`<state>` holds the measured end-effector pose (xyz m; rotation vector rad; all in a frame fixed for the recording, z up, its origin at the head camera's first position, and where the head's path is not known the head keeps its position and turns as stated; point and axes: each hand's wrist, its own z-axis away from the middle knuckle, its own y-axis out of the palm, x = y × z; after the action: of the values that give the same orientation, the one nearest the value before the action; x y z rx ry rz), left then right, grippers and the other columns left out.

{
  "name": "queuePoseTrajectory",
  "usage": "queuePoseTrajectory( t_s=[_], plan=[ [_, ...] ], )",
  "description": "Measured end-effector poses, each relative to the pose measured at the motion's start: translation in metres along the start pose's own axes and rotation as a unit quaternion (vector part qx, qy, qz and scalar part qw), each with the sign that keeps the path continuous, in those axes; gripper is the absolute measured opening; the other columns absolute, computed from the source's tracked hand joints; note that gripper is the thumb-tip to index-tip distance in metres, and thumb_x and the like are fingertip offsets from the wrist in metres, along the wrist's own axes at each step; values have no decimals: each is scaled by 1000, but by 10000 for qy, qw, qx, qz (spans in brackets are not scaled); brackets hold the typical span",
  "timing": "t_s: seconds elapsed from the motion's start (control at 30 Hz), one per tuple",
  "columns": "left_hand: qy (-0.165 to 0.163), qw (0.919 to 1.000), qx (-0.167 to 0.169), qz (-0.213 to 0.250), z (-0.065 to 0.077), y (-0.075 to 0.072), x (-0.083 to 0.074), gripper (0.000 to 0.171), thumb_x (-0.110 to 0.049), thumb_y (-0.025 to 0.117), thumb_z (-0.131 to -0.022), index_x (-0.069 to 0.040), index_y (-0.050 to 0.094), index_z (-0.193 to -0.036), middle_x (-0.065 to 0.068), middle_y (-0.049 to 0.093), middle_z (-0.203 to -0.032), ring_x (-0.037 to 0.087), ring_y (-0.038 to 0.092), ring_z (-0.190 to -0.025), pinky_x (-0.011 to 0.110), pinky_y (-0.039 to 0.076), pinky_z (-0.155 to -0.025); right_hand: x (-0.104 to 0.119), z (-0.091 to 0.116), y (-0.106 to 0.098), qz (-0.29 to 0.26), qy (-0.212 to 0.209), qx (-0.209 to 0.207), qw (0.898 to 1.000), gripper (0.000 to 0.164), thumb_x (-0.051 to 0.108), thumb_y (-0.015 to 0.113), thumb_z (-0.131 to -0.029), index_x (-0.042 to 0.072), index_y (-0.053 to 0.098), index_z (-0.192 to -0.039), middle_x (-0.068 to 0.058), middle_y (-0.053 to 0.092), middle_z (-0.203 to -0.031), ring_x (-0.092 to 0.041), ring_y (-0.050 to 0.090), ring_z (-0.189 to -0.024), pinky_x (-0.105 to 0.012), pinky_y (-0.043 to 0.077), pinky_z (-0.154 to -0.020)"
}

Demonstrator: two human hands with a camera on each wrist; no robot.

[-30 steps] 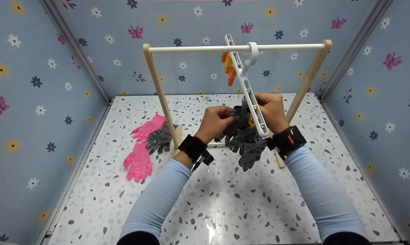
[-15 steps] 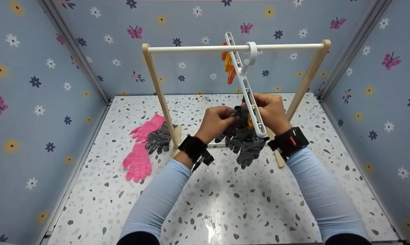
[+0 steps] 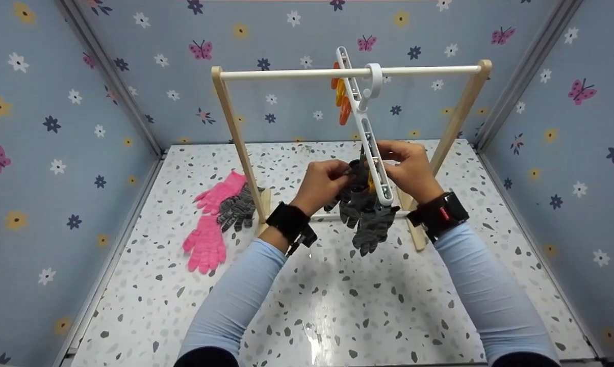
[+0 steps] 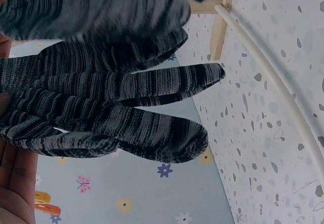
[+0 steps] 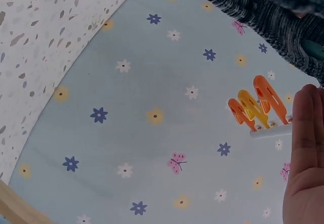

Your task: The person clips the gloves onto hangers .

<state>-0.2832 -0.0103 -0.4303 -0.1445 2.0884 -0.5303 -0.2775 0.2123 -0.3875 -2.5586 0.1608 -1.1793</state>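
My left hand (image 3: 323, 184) pinches the cuff of a grey-black striped knit glove (image 4: 116, 92), whose fingers spread out in the left wrist view. The right hand (image 3: 408, 167) is at the far side of a white clip hanger (image 3: 371, 145), close to the same glove's cuff (image 5: 283, 31). Its fingertips are partly hidden by the hanger bar, so I cannot tell what they hold. More grey gloves (image 3: 373, 230) hang from the hanger's near end, beside a yellow clip (image 3: 371, 182).
The hanger hooks over a white rail (image 3: 291, 74) on a wooden stand (image 3: 238, 137). Orange and yellow clips (image 3: 344, 109) hang at its far end. Pink gloves (image 3: 205, 244) and another grey glove (image 3: 237, 209) lie on the speckled table to the left.
The hanger's near end has swung slightly left with its gloves. My right hand has shifted a little right, its fingertips drawing back from the cuff; the left stays almost still.
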Motion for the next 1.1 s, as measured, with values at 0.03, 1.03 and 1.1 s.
queuePoseTrajectory(
  t_s=[0.03, 1.03, 1.1],
  plan=[
    [40, 10000, 1, -34, 0, 0, 0, 10, -4, 78, -98, 4, 81, -104, 18, 82, -96, 28, 74, -82, 24, 55, -76, 1, 1, -1, -50, -65, -3, 10000, 32, -17, 78, -86, -17, 74, -118, -35, 77, -106, 3, 74, -95, -20, 62, -90],
    [125, 9995, 167, -251, 1, 8, -3, 13, -7, 78, -99, 3, 79, -107, 18, 81, -95, 31, 77, -84, 36, 62, -79, 80, 0, 3, 1811, 755, -125, 9805, 37, 5, 71, -101, -9, 70, -135, -25, 77, -116, -33, 77, -84, -7, 53, -71],
    [155, 9993, 280, -212, 1, 7, -3, 14, -8, 78, -100, 3, 79, -109, 17, 81, -98, 30, 78, -85, 36, 62, -79, 85, 1, 4, 2024, 877, -49, 9754, 39, 8, 72, -102, -7, 69, -138, -26, 75, -120, -37, 77, -86, -10, 54, -69]
  ],
)
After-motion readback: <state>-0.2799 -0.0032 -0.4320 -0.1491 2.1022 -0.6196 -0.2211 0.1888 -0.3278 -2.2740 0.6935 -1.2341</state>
